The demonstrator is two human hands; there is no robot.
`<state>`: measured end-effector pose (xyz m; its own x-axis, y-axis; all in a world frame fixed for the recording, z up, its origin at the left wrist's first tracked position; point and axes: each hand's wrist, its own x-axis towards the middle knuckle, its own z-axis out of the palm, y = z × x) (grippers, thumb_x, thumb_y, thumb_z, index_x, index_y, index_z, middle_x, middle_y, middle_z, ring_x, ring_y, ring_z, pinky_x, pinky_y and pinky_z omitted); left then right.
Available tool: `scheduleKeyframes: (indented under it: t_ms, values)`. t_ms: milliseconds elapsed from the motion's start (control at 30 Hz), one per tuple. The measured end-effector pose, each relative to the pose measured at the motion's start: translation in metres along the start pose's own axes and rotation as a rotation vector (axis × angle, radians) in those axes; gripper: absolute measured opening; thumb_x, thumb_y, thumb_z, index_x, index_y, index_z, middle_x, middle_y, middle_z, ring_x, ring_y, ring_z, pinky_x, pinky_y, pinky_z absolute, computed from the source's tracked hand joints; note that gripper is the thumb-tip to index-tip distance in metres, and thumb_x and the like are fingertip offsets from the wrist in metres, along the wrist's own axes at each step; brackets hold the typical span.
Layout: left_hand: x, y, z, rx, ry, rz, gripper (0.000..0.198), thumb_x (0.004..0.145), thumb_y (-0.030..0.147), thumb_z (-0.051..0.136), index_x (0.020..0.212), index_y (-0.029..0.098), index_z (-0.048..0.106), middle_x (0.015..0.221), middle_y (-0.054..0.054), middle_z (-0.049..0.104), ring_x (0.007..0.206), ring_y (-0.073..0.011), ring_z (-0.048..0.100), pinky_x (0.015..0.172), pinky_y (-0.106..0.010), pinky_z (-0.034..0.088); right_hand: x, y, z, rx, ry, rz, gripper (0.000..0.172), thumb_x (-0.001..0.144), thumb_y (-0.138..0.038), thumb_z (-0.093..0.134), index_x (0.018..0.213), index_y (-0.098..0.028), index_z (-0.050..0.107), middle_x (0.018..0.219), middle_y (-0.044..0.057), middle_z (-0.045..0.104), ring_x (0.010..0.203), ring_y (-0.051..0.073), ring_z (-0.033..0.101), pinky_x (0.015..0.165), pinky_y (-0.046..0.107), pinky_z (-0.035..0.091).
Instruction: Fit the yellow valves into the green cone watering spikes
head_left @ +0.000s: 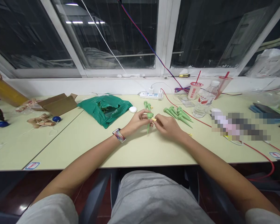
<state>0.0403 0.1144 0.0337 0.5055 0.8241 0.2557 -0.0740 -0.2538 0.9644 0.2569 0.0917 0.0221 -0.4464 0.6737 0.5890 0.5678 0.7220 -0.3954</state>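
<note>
Fingers of the left hand (137,121) pinch the head of a green spike (149,126), whose tip points down at the table (140,149). The right hand (168,126) is curled, thumb and forefinger closed on a small yellow piece (154,119) at the spike's head. Just beyond the right hand lies a pile of spikes (180,114). Left of the left hand is a green bag (105,109).

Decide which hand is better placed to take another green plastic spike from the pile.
Probably the right hand: the pile of green plastic spikes lies just beyond it, though it pinches a small yellow piece; the left hand grips a green spike.
</note>
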Motion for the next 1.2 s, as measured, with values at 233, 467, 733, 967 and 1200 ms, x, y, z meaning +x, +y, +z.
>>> scheduleKeyframes:
  t_ms: [233, 467, 733, 967, 1200]
  values:
    - [0.0, 0.003, 0.007, 0.055, 0.135, 0.098, 0.048, 0.077, 0.036, 0.089, 0.11, 0.019, 0.058, 0.087, -0.002, 0.071, 0.078, -0.0172, 0.074, 0.078, -0.031, 0.058, 0.006, -0.004, 0.006, 0.474, -0.159, 0.273, 0.051, 0.109, -0.055, 0.027, 0.077, -0.024, 0.052, 0.05, -0.004, 0.047, 0.048, 0.016, 0.046, 0.056, 0.028, 0.035]
    - [0.0, 0.003, 0.006, -0.207, -0.012, -0.123, 0.037, 0.079, 0.032, 0.087, 0.103, 0.016, 0.063, 0.086, -0.005, 0.074, 0.076, -0.0178, 0.073, 0.08, -0.032, 0.056, 0.002, -0.002, 0.005, -0.069, 0.008, -0.007, 0.031, 0.108, -0.045, 0.041, 0.094, -0.022, 0.057, 0.087, 0.007, 0.072, 0.067, 0.018, 0.058, 0.062, 0.03, 0.032]
    - [-0.004, 0.0, 0.013, 0.096, 0.148, 0.071, 0.04, 0.08, 0.03, 0.084, 0.111, 0.022, 0.061, 0.092, -0.004, 0.071, 0.084, -0.0194, 0.071, 0.084, -0.035, 0.056, 0.006, -0.005, 0.016, 0.437, 0.027, 0.285, 0.053, 0.105, -0.063, 0.036, 0.069, -0.024, 0.043, 0.057, 0.0, 0.051, 0.053, 0.016, 0.048, 0.056, 0.03, 0.036]
    - [-0.008, 0.011, 0.006, 0.339, 0.191, 0.188, 0.037, 0.077, 0.023, 0.084, 0.111, 0.022, 0.07, 0.1, -0.006, 0.073, 0.094, -0.0217, 0.069, 0.095, -0.036, 0.054, 0.011, -0.009, 0.015, 0.774, -0.153, 0.469, 0.058, 0.1, -0.074, 0.033, 0.069, -0.026, 0.04, 0.049, -0.004, 0.04, 0.044, 0.016, 0.043, 0.049, 0.029, 0.039]
    - [0.0, 0.012, 0.004, -0.287, -0.094, -0.325, 0.027, 0.079, 0.026, 0.085, 0.095, 0.014, 0.068, 0.09, -0.007, 0.074, 0.076, -0.0163, 0.072, 0.079, -0.03, 0.057, -0.001, -0.005, 0.009, -0.169, 0.058, -0.053, 0.035, 0.109, -0.041, 0.036, 0.088, -0.021, 0.057, 0.079, 0.007, 0.068, 0.063, 0.018, 0.055, 0.059, 0.032, 0.025]
